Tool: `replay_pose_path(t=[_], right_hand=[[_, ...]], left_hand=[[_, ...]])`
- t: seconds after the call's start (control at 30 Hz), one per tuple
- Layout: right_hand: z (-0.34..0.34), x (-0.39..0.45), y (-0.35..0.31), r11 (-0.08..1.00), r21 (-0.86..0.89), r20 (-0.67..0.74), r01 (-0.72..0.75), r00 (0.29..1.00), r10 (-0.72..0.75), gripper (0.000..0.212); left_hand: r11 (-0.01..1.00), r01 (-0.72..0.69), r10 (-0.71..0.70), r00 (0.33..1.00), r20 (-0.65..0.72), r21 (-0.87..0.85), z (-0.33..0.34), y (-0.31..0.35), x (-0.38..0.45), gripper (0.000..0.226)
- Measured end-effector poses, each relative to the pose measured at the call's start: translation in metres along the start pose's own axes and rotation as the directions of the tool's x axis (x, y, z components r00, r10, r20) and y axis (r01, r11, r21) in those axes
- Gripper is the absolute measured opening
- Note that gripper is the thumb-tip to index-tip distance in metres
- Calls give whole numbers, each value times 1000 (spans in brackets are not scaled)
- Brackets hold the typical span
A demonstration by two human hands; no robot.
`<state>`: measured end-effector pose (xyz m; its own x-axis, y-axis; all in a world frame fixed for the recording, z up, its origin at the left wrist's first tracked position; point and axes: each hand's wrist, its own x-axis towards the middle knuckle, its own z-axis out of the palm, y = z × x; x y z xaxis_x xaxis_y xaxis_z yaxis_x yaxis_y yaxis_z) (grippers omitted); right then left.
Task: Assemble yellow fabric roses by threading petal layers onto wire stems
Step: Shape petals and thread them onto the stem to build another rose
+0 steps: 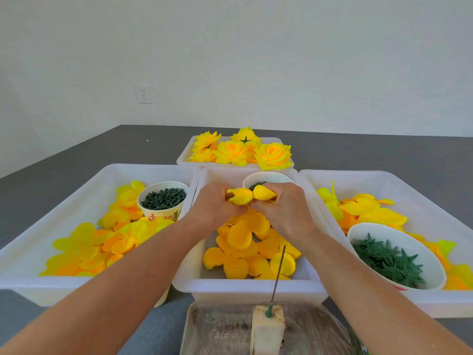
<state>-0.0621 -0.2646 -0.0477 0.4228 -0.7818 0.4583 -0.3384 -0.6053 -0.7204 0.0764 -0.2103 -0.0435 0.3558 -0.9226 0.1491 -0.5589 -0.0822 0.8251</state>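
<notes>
Here both hands meet above the middle tray [245, 284]. The left hand [212, 206] pinches one yellow petal piece [240, 196], and the right hand [284, 208] pinches another [263, 192], the two pieces touching between the fingertips. Loose petals [243, 242] lie in the tray beneath. Near the front a wire [279, 274] stands upright in a foam block [267, 331]. Finished roses [272, 155] fill the far tray [183, 156].

We see a bright, evenly lit scene with soft, faint shadows under the white trays [153, 170]. The wide lens bends the edges, stretching both forearms. Yellow petals [239, 237] look oversaturated; fine detail is slightly soft throughout.
</notes>
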Motion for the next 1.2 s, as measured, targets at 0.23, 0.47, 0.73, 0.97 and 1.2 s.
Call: replay_pose_path(t=[0.23,0.47,0.73,0.97,1.2], right_hand=[[-11,7,7,832,497,-83,-246,941,327,20],[-16,17,10,573,734,-29,-365,826,563,16],[-15,12,9,555,531,322,-640,759,566,41],[-11,7,5,647,371,444,-666,739,507,46],[-10,12,10,672,416,271,-612,789,551,22]], left_hand=[[940,270,-274,962,9,-210,0,-2,8,21],[971,191,-221,945,240,144,5,3,-2,3],[985,153,-140,978,154,-81,1,9,-5,26],[879,183,-141,982,126,-440,-5,5,-4,34],[942,-170,179,984,5,-290,-1,5,-7,19]])
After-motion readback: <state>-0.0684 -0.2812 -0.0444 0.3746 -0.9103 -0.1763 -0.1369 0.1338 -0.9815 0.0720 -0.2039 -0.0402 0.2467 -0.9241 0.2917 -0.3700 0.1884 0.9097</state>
